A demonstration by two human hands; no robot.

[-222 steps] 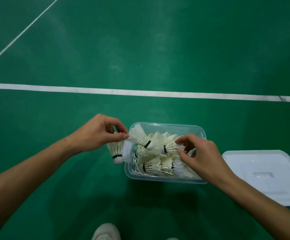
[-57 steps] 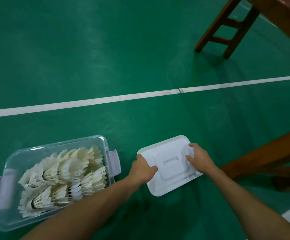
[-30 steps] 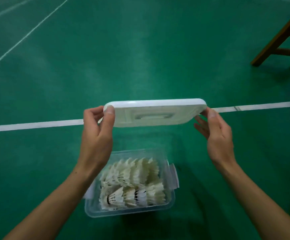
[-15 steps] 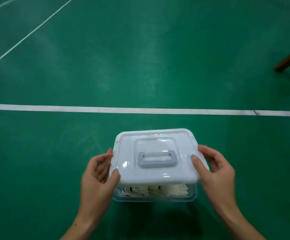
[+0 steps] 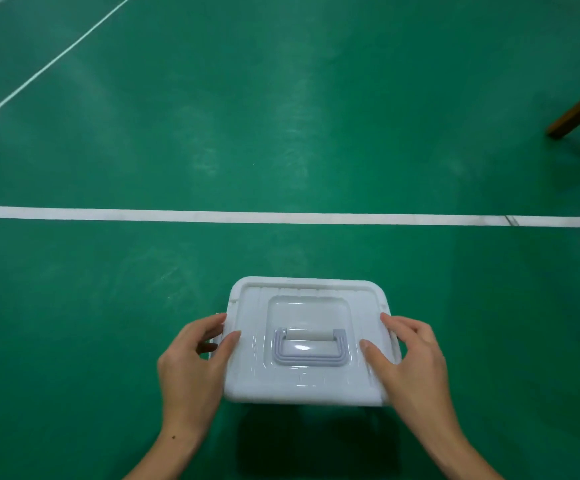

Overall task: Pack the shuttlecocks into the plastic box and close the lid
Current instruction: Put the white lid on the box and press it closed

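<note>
From the head view, the white lid (image 5: 311, 341) sits on top of the box, covering it, on the green floor (image 5: 281, 133) just on the near side of a white line (image 5: 281, 216). The left hand (image 5: 191, 368) grips the lid's left edge, thumb on top, fingers (image 5: 209, 327) curled over the side. The right hand (image 5: 413, 362) clasps the right edge likewise. A grey handle (image 5: 309, 348) lies flat at the lid's centre. The shuttlecocks are hidden. A wooden leg (image 5: 579, 112) shows at far right.
</note>
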